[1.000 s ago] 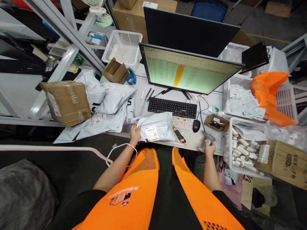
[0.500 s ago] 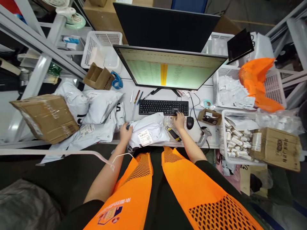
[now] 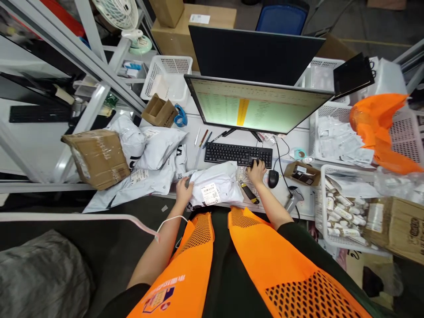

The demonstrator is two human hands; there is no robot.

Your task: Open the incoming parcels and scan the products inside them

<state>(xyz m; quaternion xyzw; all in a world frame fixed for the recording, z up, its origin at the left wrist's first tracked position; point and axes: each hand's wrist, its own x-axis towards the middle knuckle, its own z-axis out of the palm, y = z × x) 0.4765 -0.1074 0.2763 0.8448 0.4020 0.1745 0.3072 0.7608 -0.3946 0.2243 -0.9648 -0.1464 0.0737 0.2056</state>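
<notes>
A plump white mailer bag (image 3: 228,179) with a printed label lies at the desk's front edge. At its left end is my left hand (image 3: 183,191), fingers closed on the bag. A small dark item (image 3: 187,181), too small to name, shows at those fingers. My right hand (image 3: 256,173) rests at the right part of the black keyboard (image 3: 232,153), fingers stretched over the keys and holding nothing. Between the bag and my right forearm lies a yellow-and-black utility knife (image 3: 249,193). A black mouse (image 3: 273,179) sits just right of my right hand.
Behind the keyboard stands a lit monitor (image 3: 258,106) showing a table with a yellow column. White mailer bags (image 3: 159,148) and a taped carton (image 3: 99,159) fill the left. To the right are a handheld scanner (image 3: 294,198) and a white basket (image 3: 319,207) of small bottles.
The view has shifted, so the desk appears farther right and slightly lower. My left hand stays at the bag's end, and my right hand remains at the keyboard's right part.
</notes>
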